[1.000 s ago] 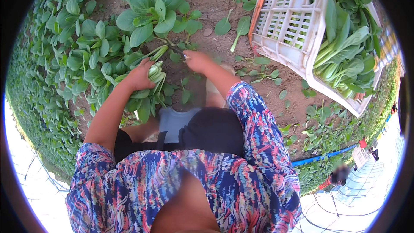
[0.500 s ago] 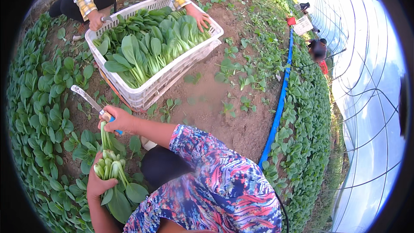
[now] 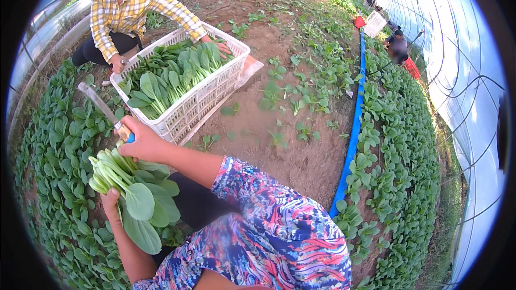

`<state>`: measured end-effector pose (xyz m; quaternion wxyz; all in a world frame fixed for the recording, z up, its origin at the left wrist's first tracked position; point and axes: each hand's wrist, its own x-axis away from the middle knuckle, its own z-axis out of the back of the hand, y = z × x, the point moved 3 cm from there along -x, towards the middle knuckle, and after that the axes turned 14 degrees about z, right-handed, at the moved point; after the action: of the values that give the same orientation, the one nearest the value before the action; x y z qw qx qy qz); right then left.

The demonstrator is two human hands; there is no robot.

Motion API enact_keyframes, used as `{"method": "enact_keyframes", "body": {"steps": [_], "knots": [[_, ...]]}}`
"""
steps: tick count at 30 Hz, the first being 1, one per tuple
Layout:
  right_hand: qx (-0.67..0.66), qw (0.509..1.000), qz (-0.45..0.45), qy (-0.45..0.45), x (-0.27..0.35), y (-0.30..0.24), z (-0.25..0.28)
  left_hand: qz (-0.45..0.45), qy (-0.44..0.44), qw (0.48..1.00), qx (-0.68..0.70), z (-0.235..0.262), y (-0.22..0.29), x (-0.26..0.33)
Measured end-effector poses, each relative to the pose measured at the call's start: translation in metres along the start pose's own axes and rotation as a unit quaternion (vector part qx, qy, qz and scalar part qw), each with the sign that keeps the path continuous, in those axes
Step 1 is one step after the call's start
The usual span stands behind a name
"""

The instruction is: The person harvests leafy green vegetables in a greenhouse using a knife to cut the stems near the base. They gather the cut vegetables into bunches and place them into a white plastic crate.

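My left hand (image 3: 111, 203) is closed around the lower side of a bunch of leafy greens (image 3: 141, 200) that look like bok choy, pale stems towards the upper left and broad leaves hanging down. My right hand (image 3: 142, 140) grips a knife (image 3: 98, 100) with a wood-and-blue handle, its blade angled up and left. The fingers of that hand also rest against the stems at the top of the bunch. Beyond it stands a white plastic crate (image 3: 200, 108) filled with cut greens (image 3: 172, 78).
A co-worker (image 3: 121, 13) in a yellow plaid shirt crouches behind the crate, one hand on its greens. Growing plants (image 3: 56, 145) cover the left. A blue hose (image 3: 353, 129) runs along the bare soil (image 3: 252, 153). Another person (image 3: 398, 48) works farther off, beside plastic sheeting (image 3: 473, 129).
The bunch in my left hand looks fuller, and the separate stems under my right hand now join it. The view has tilted up, showing more of the co-worker, whose hand stays on the greens.
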<state>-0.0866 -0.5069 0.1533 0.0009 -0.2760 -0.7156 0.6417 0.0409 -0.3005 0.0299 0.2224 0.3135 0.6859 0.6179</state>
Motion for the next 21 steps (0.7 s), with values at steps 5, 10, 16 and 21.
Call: {"method": "enact_keyframes", "body": {"steps": [5, 10, 16, 21], "knots": [[-0.022, 0.996, 0.014, 0.087, 0.011, -0.006, 0.015, 0.047, -0.019, 0.998, 0.034, -0.017, -0.020, -0.010], [0.114, 0.983, 0.104, 0.096, 0.016, 0.009, 0.019, 0.017, 0.029, 0.999, 0.022, -0.093, 0.024, 0.005], [-0.110, 0.988, -0.109, 0.009, 0.019, 0.023, 0.003, 0.110, -0.198, 0.913, 0.340, -0.062, 0.025, 0.008], [-0.105, 0.974, -0.158, -0.122, 0.023, 0.053, -0.025, 0.055, -0.078, 0.957, 0.273, -0.101, 0.061, 0.055]]}}
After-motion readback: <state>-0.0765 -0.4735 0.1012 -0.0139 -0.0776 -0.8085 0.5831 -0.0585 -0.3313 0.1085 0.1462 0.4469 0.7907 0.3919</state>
